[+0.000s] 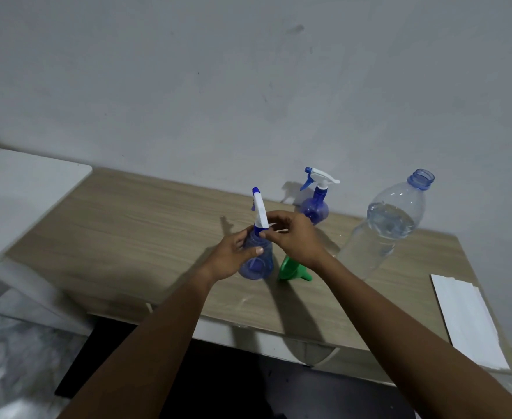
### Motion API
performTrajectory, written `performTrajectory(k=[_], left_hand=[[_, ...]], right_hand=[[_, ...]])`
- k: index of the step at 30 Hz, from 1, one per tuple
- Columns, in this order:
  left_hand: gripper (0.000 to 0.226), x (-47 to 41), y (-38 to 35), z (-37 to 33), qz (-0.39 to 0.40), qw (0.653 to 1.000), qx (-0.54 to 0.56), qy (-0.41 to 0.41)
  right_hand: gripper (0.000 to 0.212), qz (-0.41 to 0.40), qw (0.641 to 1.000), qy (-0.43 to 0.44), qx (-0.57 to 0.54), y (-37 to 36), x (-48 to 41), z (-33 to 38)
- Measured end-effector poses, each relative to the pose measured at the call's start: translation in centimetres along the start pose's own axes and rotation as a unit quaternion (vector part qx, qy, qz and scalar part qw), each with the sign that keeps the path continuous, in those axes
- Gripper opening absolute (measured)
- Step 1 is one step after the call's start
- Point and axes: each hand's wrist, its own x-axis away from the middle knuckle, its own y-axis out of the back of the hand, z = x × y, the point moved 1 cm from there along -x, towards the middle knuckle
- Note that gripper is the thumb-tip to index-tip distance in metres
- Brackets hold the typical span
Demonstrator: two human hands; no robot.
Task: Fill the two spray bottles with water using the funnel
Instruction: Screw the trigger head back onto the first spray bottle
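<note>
A blue spray bottle (pixel 259 264) stands near the middle of the wooden table (pixel 133 237). My left hand (pixel 233 258) wraps its body, and my right hand (pixel 294 237) pinches the collar under its white trigger head (pixel 260 211). A green funnel (pixel 292 270) lies on its side just right of this bottle, partly under my right wrist. A second blue spray bottle (pixel 315 204), with its white head on, stands behind near the wall. A big clear water bottle (pixel 391 222) with an open mouth and some water in it stands at the right.
A white sheet (pixel 466 319) lies at the table's right front corner. A white surface (pixel 21 192) adjoins the table on the left. The grey wall rises right behind the table. Dark floor shows below the front edge.
</note>
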Motion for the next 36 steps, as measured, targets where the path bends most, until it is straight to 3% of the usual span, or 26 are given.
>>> performTrajectory(k=[18,36], left_hand=[[0.056,-0.1,0.0,0.1,-0.013,1.0,-0.017,-0.003],[0.056,0.1,0.8,-0.3,0.039,0.998,-0.043,0.008]], right_hand=[[0.03,-0.037,0.999,0.005,-0.021,-0.7,0.0,-1.0],[0.023,0.063,0.992,0.023,0.106,0.8,-0.7,0.8]])
